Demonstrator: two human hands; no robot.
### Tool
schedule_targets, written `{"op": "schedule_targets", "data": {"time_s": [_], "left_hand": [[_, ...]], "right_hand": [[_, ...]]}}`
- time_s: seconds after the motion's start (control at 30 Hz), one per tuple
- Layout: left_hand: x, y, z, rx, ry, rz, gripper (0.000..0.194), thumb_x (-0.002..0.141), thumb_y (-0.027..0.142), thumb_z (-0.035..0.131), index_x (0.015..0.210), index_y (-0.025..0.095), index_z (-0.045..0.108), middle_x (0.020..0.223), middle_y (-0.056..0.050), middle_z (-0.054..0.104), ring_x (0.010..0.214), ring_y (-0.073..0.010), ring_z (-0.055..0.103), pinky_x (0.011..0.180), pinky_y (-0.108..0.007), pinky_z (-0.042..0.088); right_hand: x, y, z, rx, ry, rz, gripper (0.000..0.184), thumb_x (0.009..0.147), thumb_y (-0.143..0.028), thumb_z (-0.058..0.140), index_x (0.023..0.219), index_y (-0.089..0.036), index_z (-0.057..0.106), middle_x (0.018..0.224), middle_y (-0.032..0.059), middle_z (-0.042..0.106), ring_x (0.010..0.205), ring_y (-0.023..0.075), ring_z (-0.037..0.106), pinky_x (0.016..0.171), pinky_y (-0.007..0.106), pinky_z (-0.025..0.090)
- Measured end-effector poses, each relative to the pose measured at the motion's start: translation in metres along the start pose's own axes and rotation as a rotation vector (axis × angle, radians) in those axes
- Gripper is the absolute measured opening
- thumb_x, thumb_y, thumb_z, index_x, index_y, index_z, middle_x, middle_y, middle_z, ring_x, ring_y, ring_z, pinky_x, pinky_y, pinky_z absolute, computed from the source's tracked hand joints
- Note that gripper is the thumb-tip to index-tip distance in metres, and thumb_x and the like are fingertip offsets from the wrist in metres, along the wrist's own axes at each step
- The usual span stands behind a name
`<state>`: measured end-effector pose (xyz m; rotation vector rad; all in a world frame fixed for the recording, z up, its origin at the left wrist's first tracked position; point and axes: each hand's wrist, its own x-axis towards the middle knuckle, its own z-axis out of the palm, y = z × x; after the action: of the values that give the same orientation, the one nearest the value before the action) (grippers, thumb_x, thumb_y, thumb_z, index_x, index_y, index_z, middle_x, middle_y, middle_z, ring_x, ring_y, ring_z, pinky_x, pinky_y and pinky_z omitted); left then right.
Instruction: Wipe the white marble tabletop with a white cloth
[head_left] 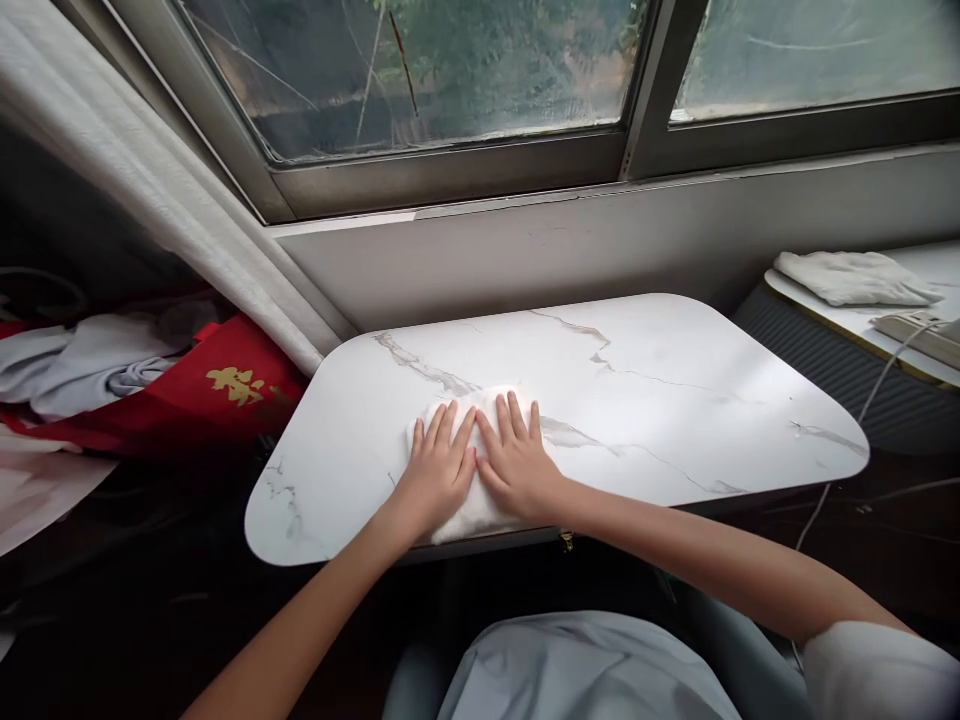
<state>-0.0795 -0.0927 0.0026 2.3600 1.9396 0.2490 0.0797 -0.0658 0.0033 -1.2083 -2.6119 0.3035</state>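
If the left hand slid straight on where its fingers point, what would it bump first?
Probably the right hand: the left hand points forward and a little to the right, and both lie side by side on the white cloth. Whether they touch is hard to tell.

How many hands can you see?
2: the left hand and the right hand, side by side on the white cloth, near the marbled table's front edge.

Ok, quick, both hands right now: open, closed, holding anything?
Left hand: open, palm down on the white cloth, not gripping.
Right hand: open, palm down on the same cloth, not gripping.
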Motion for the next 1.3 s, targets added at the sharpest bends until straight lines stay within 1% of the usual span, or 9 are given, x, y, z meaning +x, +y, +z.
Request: {"op": "schedule_targets", "data": {"time_s": [0.13,0.27,0.37,0.47,0.67,0.83,1.07,1.17,1.3], "left_hand": [[-0.040,0.001,-0.008,-0.001,-0.037,-0.100,0.053,0.098,0.027,0.023,0.150,0.021,0.023,0.157,-0.012,0.019,0.145,-0.0270,0.011,0.114,-0.054,0.017],[-0.035,-0.012,-0.017,0.007,-0.092,-0.308,0.054,0.096,0.026,0.028,0.150,0.021,0.022,0.157,-0.017,0.018,0.144,-0.0340,0.009,0.110,-0.059,0.019],[-0.003,-0.035,-0.019,-0.014,-0.102,-0.397,0.053,0.097,0.027,0.026,0.150,0.022,0.022,0.156,-0.015,0.021,0.144,-0.0323,0.011,0.110,-0.057,0.020],[0.045,-0.068,-0.018,-0.003,-0.027,-0.439,0.051,0.098,0.028,0.022,0.149,0.022,0.027,0.155,-0.014,0.024,0.144,-0.0299,0.016,0.111,-0.055,0.020],[0.141,-0.143,-0.018,0.009,0.108,-0.336,0.048,0.098,0.024,0.023,0.143,0.020,0.039,0.150,-0.014,0.036,0.141,-0.0267,0.027,0.112,-0.051,0.022],[0.172,-0.196,-0.019,0.011,0.133,-0.235,0.046,0.097,0.023,0.025,0.140,0.021,0.043,0.146,-0.011,0.043,0.136,-0.0254,0.035,0.110,-0.050,0.026],[0.152,-0.238,-0.014,0.106,0.179,-0.248,0.046,0.097,0.024,0.025,0.140,0.017,0.041,0.146,-0.013,0.042,0.137,-0.0257,0.034,0.109,-0.051,0.027],[0.125,-0.238,-0.014,0.103,0.183,-0.274,0.048,0.098,0.026,0.023,0.141,0.017,0.040,0.149,-0.014,0.038,0.139,-0.0272,0.031,0.110,-0.051,0.026],[0.076,-0.222,-0.016,0.105,0.184,-0.268,0.049,0.098,0.027,0.022,0.141,0.017,0.042,0.148,-0.014,0.040,0.138,-0.0276,0.032,0.110,-0.051,0.027]], "right_hand": [[-0.015,-0.022,-0.002,0.108,-0.156,-0.071,0.073,0.095,-0.043,0.036,0.152,-0.008,0.009,0.156,0.0239,-0.001,0.140,0.0367,-0.016,0.109,0.065,0.001],[0.014,-0.037,-0.003,0.171,-0.272,-0.077,0.076,0.094,-0.046,0.035,0.152,-0.007,0.007,0.155,0.0239,-0.004,0.140,0.0354,-0.018,0.110,0.063,-0.004],[0.057,-0.039,0.002,0.149,-0.242,-0.035,0.067,0.096,-0.041,0.026,0.152,-0.006,0.012,0.156,0.0230,0.003,0.143,0.0337,-0.008,0.112,0.059,-0.001],[0.112,-0.032,0.014,0.077,-0.115,0.005,0.059,0.097,-0.033,0.020,0.151,-0.007,0.019,0.156,0.0211,0.013,0.145,0.0310,0.004,0.113,0.055,0.003],[0.218,-0.020,0.038,0.001,0.101,0.159,0.054,0.097,-0.026,0.022,0.146,-0.007,0.032,0.153,0.0201,0.027,0.143,0.0286,0.018,0.113,0.051,0.009],[0.266,-0.030,0.053,0.001,0.187,0.210,0.053,0.096,-0.027,0.025,0.143,-0.006,0.038,0.150,0.0215,0.033,0.141,0.0304,0.022,0.111,0.054,0.011],[0.282,-0.055,0.065,0.027,0.170,0.100,0.054,0.096,-0.029,0.029,0.143,-0.005,0.038,0.150,0.0234,0.032,0.141,0.0319,0.022,0.112,0.053,0.010],[0.265,-0.071,0.066,0.050,0.156,0.062,0.054,0.096,-0.028,0.029,0.144,-0.004,0.037,0.150,0.0248,0.030,0.142,0.0325,0.020,0.112,0.053,0.009],[0.224,-0.093,0.067,0.051,0.154,0.021,0.055,0.096,-0.029,0.028,0.144,-0.003,0.035,0.150,0.0256,0.030,0.142,0.0341,0.019,0.112,0.056,0.009]]}}
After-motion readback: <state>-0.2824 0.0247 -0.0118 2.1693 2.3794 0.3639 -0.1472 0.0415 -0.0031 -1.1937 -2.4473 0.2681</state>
